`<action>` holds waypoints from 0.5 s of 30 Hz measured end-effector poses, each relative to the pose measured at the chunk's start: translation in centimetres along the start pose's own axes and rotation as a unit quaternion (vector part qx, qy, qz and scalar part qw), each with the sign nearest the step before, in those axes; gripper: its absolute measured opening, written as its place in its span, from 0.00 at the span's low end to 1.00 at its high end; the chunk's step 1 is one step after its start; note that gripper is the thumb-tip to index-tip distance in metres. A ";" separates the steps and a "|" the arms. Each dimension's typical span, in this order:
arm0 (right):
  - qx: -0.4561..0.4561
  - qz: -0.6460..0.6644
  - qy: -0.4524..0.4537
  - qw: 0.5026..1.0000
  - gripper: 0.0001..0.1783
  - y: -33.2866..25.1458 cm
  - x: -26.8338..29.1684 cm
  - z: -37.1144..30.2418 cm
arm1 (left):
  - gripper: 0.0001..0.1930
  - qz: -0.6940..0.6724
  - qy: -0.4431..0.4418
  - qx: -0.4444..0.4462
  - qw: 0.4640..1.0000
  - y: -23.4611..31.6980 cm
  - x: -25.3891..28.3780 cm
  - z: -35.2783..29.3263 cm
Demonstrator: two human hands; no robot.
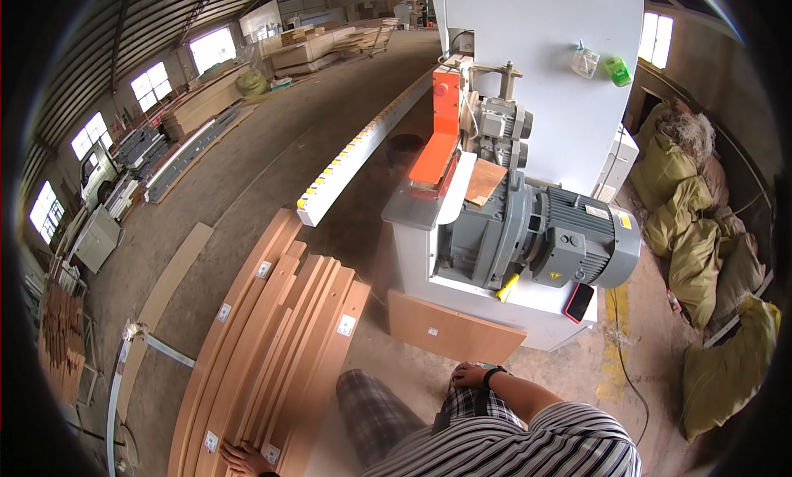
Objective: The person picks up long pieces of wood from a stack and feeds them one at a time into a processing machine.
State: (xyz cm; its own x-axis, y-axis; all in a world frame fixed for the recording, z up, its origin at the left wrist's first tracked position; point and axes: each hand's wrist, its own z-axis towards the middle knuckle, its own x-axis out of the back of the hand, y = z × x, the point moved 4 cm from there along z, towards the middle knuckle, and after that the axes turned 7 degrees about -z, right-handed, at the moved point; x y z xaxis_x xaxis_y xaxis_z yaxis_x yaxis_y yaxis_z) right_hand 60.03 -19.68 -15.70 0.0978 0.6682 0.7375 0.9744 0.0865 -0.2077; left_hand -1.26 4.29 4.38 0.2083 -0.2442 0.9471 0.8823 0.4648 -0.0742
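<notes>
My left hand (242, 459) lies on a stack of long, brown wood-coloured boards (264, 345), near its close end. Its fingers are spread over the boards and hold nothing. Small white labels are stuck on several boards. My right hand (469, 375), with a dark band at the wrist, rests over my knee in checked cloth. Its fingers lie loosely on the knee, with nothing in them. A flat brown panel (450, 324) leans on edge against the machine base, just ahead of that hand.
Ahead stands a machine with a grey motor (577, 238), an orange guard (437, 151) and a phone (580, 301) on its base. A long white rail (363, 155) runs away from it. Stuffed sacks (693, 230) sit at the right; a metal frame (120, 386) stands left.
</notes>
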 end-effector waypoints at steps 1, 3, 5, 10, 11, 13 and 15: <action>0.001 -0.007 0.000 1.000 0.19 -0.1 0.2 -0.1 | 0.30 0.000 0.000 0.001 1.000 -0.3 0.1 -0.1; 0.002 -0.013 -0.001 1.000 0.19 -0.4 0.7 -0.4 | 0.30 -0.108 0.090 -0.065 0.988 -0.5 1.3 -0.5; -0.002 -0.011 0.002 1.000 0.19 -0.6 1.2 -0.7 | 0.31 -0.106 0.096 -0.068 0.987 -0.5 1.2 -0.5; 0.012 -0.054 0.004 0.998 0.20 -0.5 0.7 -0.6 | 0.32 -0.087 0.116 -0.087 0.986 0.1 1.0 -0.4; 0.002 -0.060 -0.015 0.998 0.20 -0.7 1.0 -0.5 | 0.31 -0.032 0.051 -0.033 0.998 -0.1 -0.2 0.1; 0.004 -0.063 -0.017 0.998 0.20 -1.4 2.0 -1.0 | 0.30 0.024 -0.014 0.022 0.999 -0.8 -1.7 0.7; 0.003 -0.065 -0.020 0.998 0.20 -1.5 2.3 -1.1 | 0.31 0.030 -0.002 0.004 1.000 -1.0 -2.0 0.8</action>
State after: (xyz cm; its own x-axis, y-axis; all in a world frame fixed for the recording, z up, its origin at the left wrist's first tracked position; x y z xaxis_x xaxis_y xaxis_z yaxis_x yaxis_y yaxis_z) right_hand 59.05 -19.13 -12.99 -0.0383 0.6799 0.7323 0.9768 0.1799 -0.1159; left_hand -2.87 4.96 2.78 0.2595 -0.2124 0.9421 0.8644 0.4861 -0.1285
